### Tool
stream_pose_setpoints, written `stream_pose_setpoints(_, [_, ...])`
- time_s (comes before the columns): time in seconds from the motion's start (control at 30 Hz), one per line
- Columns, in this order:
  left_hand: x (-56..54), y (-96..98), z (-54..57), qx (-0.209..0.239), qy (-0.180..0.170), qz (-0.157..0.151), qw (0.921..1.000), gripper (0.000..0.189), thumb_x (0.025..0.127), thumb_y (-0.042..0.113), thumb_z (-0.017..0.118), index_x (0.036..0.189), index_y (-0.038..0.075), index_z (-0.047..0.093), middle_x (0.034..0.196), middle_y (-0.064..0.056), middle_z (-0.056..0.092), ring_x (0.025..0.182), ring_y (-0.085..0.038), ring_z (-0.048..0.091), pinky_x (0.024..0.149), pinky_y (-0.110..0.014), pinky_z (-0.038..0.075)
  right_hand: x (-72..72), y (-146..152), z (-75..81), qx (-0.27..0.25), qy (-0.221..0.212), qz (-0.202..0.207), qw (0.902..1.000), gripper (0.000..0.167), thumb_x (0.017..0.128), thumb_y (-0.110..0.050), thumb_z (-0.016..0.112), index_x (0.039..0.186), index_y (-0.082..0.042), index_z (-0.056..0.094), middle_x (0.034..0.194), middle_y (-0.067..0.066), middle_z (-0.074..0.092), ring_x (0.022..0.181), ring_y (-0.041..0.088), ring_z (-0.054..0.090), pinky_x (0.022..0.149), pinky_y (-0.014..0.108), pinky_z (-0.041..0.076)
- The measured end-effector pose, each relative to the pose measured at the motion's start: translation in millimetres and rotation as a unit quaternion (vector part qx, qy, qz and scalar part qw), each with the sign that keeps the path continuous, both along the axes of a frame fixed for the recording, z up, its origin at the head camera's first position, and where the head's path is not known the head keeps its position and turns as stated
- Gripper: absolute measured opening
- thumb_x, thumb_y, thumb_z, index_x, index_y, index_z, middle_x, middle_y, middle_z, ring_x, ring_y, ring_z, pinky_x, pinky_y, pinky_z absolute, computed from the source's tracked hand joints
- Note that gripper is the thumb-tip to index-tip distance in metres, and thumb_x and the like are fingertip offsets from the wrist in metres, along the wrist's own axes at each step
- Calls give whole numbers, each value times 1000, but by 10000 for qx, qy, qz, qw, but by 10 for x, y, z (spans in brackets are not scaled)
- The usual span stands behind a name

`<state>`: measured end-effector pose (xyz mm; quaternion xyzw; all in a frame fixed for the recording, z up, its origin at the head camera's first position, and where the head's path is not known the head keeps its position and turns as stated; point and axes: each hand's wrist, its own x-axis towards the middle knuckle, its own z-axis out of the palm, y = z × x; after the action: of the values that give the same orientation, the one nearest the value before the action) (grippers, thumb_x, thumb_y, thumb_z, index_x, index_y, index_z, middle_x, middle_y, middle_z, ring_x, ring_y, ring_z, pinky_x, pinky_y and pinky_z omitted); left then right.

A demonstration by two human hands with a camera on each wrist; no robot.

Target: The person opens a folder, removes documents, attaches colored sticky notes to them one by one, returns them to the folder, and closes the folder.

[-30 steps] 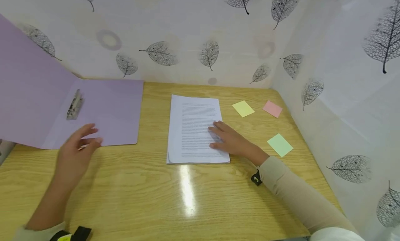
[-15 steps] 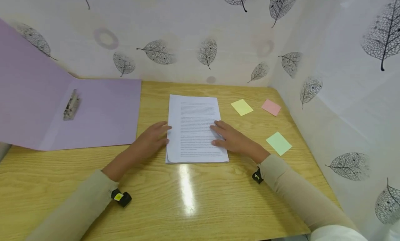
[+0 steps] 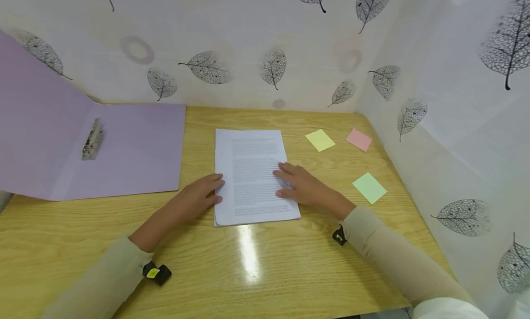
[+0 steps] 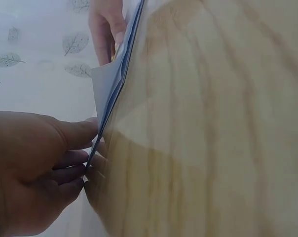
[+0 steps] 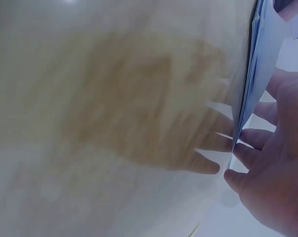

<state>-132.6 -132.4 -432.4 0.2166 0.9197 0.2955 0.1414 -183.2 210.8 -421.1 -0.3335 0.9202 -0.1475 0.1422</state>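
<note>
A stack of printed white sheets (image 3: pixel 252 149) lies on the wooden table in the head view. My left hand (image 3: pixel 192 198) touches its left long edge, the fingertips just over the rim. On the opposite side my right hand (image 3: pixel 304 185) rests with spread fingers on the right edge and margin. In the left wrist view, thumb and fingertips of the left hand (image 4: pixel 35 168) meet the thin side of the stack (image 4: pixel 117 81). The right wrist view has the right hand's fingertips (image 5: pixel 243 153) along the other side of the stack (image 5: pixel 252 69). Neither hand is curled round the paper.
An opened purple folder (image 3: pixel 142 149) with a metal clip (image 3: pixel 93 139) lies at the left, its cover raised. To the right are a yellow sticky note (image 3: pixel 320 140), a pink one (image 3: pixel 359 139) and a green one (image 3: pixel 370 188). Leaf-patterned walls stand behind and right.
My left hand has come from the folder across to the stack's left edge. Over the last half second the stack has shifted slightly left and toward me, turning a little.
</note>
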Motion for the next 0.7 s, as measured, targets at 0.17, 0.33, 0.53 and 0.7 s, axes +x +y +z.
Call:
stream_pose_setpoints(0.17, [73,-23,16,12,29,94,10000,53,102,18,61,148,-4,46,161,-19,34,149,-39,31,119,-55,31,4,-31,8,-124,-122,-91,9998,69,101,-44,59,155,-7,38,164,20,26,152,41,23,122,57,22])
stream_pose_setpoints(0.33, [93,-32,20,65,30,157,9999,54,101,17,61,148,-5,45,160,-19,35,149,-39,31,119,-55,31,-170,114,51,-746,-515,-984,9910,67,103,-49,51,157,-12,36,166,13,23,154,35,19,124,55,18])
stream_pose_setpoints(0.53, [84,-25,12,87,20,229,9997,54,101,17,61,148,-5,44,160,-19,35,149,-39,31,119,-55,31,-588,489,98,-846,-150,-1964,9768,67,105,-44,50,156,-4,33,164,21,25,152,42,20,123,58,16])
stream_pose_setpoints(0.7, [75,-8,-3,116,-16,250,9996,55,102,18,61,149,-5,43,161,-19,34,149,-39,30,120,-54,30,-893,760,55,-327,193,-2467,9684,71,105,-45,50,155,2,31,160,26,30,149,45,24,122,58,20])
